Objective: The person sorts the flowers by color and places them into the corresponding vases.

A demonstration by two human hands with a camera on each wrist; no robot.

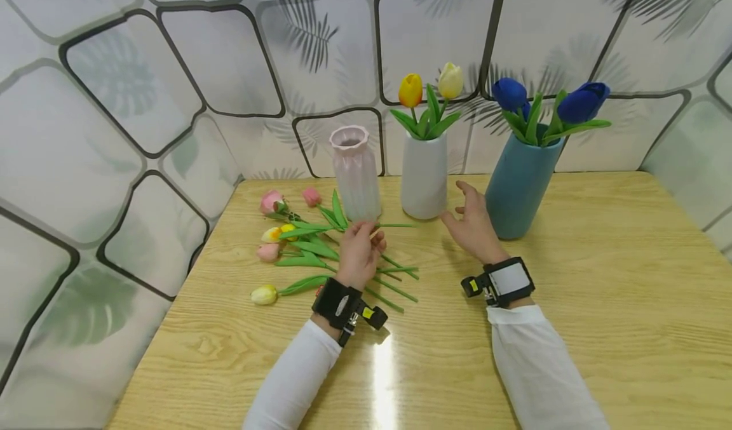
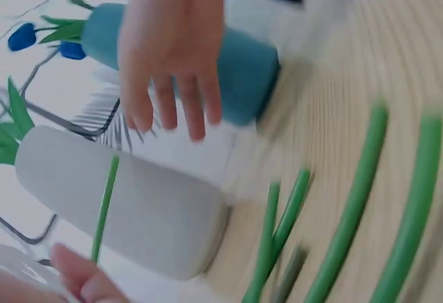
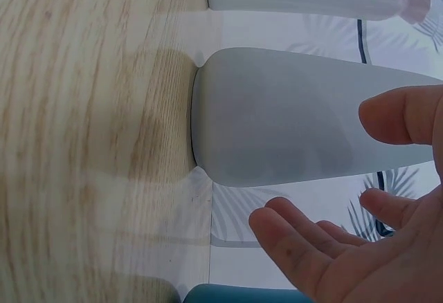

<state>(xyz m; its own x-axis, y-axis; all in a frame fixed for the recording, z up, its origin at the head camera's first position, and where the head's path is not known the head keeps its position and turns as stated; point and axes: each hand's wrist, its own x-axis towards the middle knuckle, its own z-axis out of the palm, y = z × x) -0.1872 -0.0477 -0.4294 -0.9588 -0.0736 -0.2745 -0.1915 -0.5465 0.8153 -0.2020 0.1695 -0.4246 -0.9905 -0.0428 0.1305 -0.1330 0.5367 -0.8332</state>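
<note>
My left hand (image 1: 358,252) is over the pile of artificial flowers and pinches a tulip by its green stem (image 2: 105,209). The stem's free end sticks out past the fingers toward the white vase (image 1: 424,179). A pink bloom (image 1: 311,196) and upright leaves (image 1: 338,211) show just beyond that hand; its fingers partly hide how they join the stem. Between the white vase and the teal vase (image 1: 519,192), my right hand (image 1: 473,225) is held with spread fingers and nothing in them. Its thumb (image 3: 398,115) overlaps the white vase in the right wrist view.
A ribbed pale pink vase (image 1: 357,176) stands behind the left hand. Yellow and white tulips (image 1: 430,93) fill the white vase, blue ones (image 1: 583,103) the teal vase. Loose flowers, including a pale yellow tulip (image 1: 264,295), lie on the wooden table (image 1: 229,366). A patterned backdrop (image 1: 337,42) rises behind.
</note>
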